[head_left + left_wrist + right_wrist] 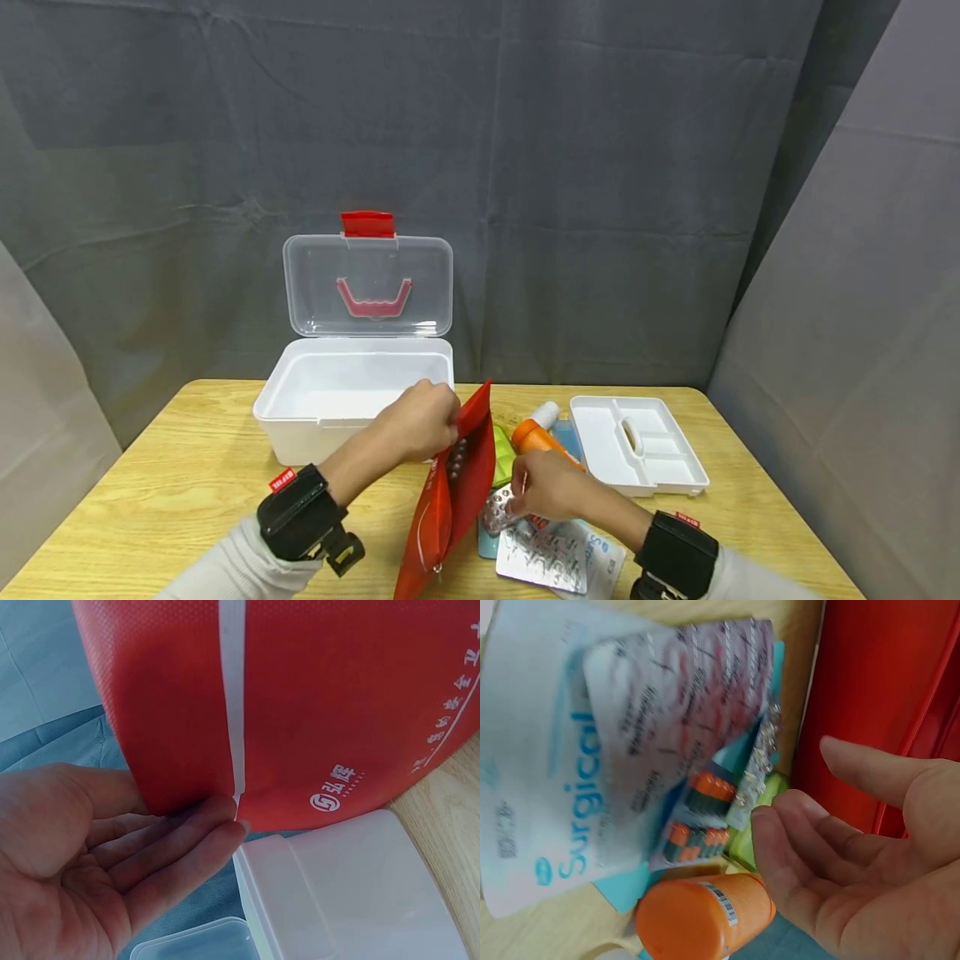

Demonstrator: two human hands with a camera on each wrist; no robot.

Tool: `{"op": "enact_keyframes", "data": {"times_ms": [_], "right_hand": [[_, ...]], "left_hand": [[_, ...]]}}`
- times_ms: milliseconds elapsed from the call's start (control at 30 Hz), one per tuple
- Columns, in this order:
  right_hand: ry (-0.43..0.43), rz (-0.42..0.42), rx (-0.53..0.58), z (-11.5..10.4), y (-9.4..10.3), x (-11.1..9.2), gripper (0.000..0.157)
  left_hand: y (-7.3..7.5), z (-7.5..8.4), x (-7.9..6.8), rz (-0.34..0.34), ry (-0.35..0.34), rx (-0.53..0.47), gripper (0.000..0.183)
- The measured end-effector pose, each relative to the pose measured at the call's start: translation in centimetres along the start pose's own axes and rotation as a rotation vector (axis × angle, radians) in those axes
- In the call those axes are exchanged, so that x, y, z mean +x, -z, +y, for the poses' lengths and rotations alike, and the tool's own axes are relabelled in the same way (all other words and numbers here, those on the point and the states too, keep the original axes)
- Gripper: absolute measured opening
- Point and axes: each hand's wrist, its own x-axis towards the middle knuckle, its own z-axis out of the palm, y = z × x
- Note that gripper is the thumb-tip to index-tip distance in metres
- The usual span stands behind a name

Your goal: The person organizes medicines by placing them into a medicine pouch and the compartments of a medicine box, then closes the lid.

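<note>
My left hand (423, 421) grips the top edge of a red zip pouch (429, 529), which stands tilted with its mouth parted. Inside the pouch, part of a blister pack (457, 460) shows. In the left wrist view, the thumb and fingers pinch the pouch's corner by a pale stripe. Over the pile beside the pouch, my right hand (551, 487) has its thumb apart from the fingers. Its fingertips are right by a silver blister pack (756, 769). Close by lie a blister pack of orange-and-dark capsules (697, 825), a larger printed blister pack (675, 697) and an orange bottle (686, 919).
A packet marked "Surgical" (525, 742) lies under the larger blister pack. Behind the pile are a green item (502, 458) and a white bottle (545, 414). A white divided tray (600, 425) stands right; a white box (300, 433) with its clear lid (318, 283) raised stands left.
</note>
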Motion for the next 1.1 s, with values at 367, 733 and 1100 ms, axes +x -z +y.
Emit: {"op": "enact_keyframes", "data": {"times_ms": [367, 733, 1100], "right_hand": [[-0.056, -0.057, -0.125, -0.3, -1.5, -1.8, 0.039], [-0.053, -0.088, -0.197, -0.2, -2.3, -2.4, 0.036], [-0.027, -0.055, -0.225, -0.3, -2.3, -2.4, 0.039]], "left_hand": [[0.1, 0.1, -0.1, -0.007, 0.003, -0.010, 0.026], [0.1, 0.2, -0.1, -0.010, 0.018, -0.016, 0.025], [0.1, 0.2, 0.0, -0.017, 0.025, -0.010, 0.028]]}}
